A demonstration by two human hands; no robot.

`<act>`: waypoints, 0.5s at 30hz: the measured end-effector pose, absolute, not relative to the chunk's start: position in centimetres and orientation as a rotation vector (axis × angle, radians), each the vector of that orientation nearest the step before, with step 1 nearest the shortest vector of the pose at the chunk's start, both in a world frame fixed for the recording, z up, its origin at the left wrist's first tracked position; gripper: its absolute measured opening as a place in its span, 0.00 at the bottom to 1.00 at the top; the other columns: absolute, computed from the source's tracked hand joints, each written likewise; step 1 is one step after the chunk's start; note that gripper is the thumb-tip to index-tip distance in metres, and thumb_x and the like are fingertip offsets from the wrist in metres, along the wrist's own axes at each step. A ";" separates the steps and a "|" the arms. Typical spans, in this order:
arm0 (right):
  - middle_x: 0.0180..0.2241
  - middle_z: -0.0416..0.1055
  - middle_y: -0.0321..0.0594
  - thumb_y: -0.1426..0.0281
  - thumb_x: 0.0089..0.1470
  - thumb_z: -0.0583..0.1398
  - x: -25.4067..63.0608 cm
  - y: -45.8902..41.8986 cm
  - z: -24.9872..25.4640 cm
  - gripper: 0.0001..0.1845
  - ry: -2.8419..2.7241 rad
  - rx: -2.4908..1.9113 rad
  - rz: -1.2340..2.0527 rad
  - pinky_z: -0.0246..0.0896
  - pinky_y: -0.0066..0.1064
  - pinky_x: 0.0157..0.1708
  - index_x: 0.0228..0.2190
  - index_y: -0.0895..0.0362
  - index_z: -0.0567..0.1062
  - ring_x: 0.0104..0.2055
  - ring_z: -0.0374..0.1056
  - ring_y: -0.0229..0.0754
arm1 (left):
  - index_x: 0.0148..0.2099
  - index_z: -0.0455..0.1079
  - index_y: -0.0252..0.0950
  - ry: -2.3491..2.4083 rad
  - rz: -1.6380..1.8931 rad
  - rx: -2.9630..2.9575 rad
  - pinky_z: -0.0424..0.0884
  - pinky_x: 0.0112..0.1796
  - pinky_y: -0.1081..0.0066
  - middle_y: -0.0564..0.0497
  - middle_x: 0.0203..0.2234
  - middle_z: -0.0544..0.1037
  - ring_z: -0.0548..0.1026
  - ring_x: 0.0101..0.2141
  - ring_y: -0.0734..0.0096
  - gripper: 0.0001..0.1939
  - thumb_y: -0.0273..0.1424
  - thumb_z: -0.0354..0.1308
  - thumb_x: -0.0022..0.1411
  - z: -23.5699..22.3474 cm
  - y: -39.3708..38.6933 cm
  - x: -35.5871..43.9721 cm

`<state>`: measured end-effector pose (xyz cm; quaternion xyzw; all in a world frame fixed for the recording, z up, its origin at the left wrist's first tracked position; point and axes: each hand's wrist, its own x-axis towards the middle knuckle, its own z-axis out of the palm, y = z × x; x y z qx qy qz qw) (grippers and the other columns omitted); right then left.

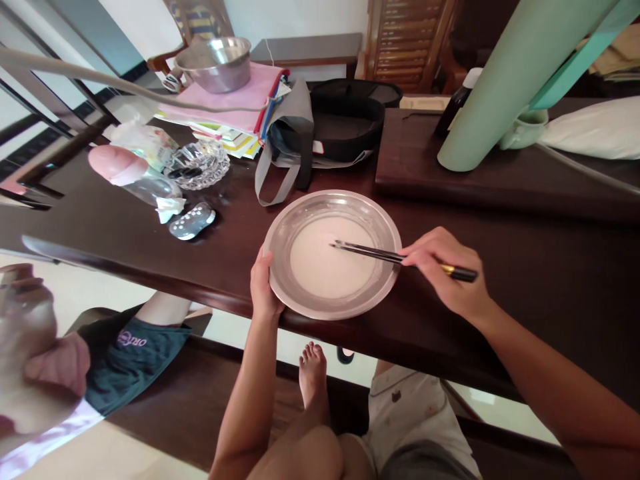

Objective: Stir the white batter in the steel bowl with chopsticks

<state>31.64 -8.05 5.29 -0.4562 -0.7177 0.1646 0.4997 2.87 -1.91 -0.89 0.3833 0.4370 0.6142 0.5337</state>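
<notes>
A round metal bowl sits at the near edge of the dark table, with a whitish liquid across its bottom. My left hand grips the bowl's left rim, thumb over the edge and the other fingers hidden underneath. In my right hand is a pair of black chopsticks with gold bands near the upper ends. Their tips are close together and reach the liquid near the bowl's middle.
Beyond the bowl are a grey-and-black bag, a glass ashtray, a remote and a pink-topped bottle. A steel basin rests on stacked books. A tall green cylinder stands right. Another person sits left.
</notes>
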 end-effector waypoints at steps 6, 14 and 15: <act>0.32 0.80 0.37 0.74 0.61 0.58 31.5 -8.1 5.4 0.12 -1.796 -1.052 0.505 0.67 0.41 0.39 0.29 0.51 0.78 0.35 0.73 0.43 | 0.53 0.77 0.39 1.059 1.464 0.915 0.72 0.51 0.63 0.47 0.48 0.81 0.76 0.52 0.53 0.21 0.43 0.60 0.60 -0.7 -2.0 3.0; 0.28 0.78 0.36 0.74 0.62 0.56 31.6 -8.1 5.3 0.16 -1.686 -1.062 0.536 0.66 0.38 0.35 0.25 0.52 0.77 0.32 0.72 0.41 | 0.54 0.77 0.39 1.035 1.460 0.893 0.73 0.50 0.64 0.48 0.48 0.81 0.77 0.51 0.55 0.20 0.40 0.59 0.62 -0.7 -2.0 3.0; 0.29 0.79 0.36 0.74 0.62 0.57 31.5 -8.2 5.3 0.14 -1.749 -1.038 0.545 0.66 0.38 0.37 0.26 0.52 0.78 0.33 0.73 0.41 | 0.53 0.77 0.39 1.033 1.467 0.892 0.73 0.50 0.65 0.48 0.48 0.81 0.77 0.51 0.56 0.20 0.40 0.59 0.62 -0.7 -2.0 3.0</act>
